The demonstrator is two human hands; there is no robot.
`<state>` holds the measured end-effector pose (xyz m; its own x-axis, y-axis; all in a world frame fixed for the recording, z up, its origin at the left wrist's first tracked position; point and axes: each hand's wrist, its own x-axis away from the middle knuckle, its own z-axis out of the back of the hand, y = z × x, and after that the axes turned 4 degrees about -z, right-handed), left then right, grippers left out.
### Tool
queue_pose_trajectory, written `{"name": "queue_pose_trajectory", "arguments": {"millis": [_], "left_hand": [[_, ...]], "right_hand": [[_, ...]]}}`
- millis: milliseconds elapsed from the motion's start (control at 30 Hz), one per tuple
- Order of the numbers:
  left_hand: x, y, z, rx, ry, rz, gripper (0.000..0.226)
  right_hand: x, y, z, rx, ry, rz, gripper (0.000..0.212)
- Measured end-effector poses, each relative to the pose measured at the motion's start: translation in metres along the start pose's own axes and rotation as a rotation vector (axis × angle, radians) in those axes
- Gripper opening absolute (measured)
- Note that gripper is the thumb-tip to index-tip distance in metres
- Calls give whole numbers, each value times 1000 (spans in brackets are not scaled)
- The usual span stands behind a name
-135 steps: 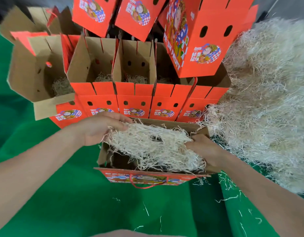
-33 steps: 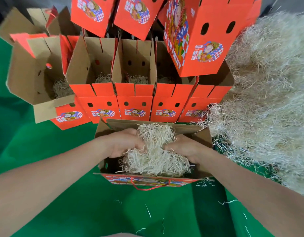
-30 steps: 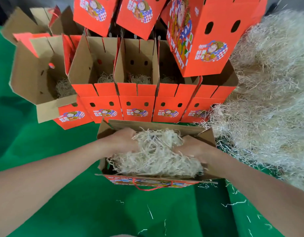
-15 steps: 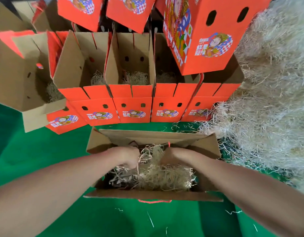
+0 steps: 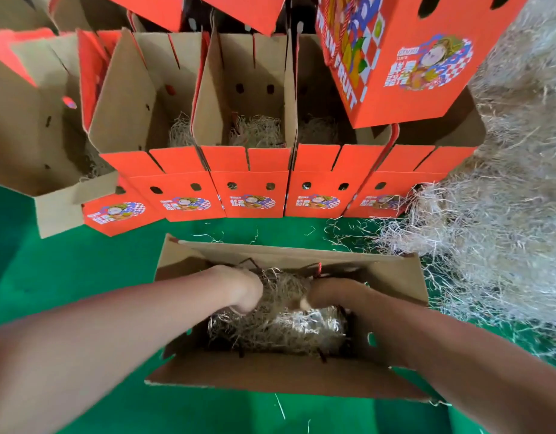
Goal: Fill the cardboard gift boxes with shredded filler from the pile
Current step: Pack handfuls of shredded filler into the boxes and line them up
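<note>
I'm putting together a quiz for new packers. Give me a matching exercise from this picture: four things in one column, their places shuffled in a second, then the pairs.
Things
1. filler pile
2. nearest box
3. printed orange box
4. green cloth

Places
A. spread under everything
B. perched on the back row of boxes, upper right
C. heaped along the right side
D. in front, open, left hand and right hand inside

Pairs: 1-C, 2-D, 3-B, 4-A
</note>
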<state>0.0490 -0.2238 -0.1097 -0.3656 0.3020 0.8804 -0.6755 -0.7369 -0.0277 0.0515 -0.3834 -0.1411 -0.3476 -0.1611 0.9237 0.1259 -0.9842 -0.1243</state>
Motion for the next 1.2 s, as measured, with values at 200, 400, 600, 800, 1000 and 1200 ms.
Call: {"name": "queue_pose_trajectory", "arguments": {"millis": [200, 400, 600, 800, 1000, 1200], "left_hand": [[11, 14, 15, -98, 17, -192, 26], [-34, 43, 4, -284, -137, -304, 37], [-55, 30, -33, 12, -71, -84, 54], [-43, 14, -24, -48, -265, -40, 63], [-14, 23, -26, -197, -19, -259, 39], [-21, 14, -28, -324, -153, -103, 44]], "right_hand": [[35, 5, 2, 259, 390, 130, 26], [30, -12, -17, 410, 84, 104, 28], [-7, -11, -39, 648, -107, 124, 50], [-10, 16, -32, 717, -137, 131, 43], [18, 0, -15, 514, 129, 262, 49], [3, -17, -16, 494, 124, 175, 42]]}}
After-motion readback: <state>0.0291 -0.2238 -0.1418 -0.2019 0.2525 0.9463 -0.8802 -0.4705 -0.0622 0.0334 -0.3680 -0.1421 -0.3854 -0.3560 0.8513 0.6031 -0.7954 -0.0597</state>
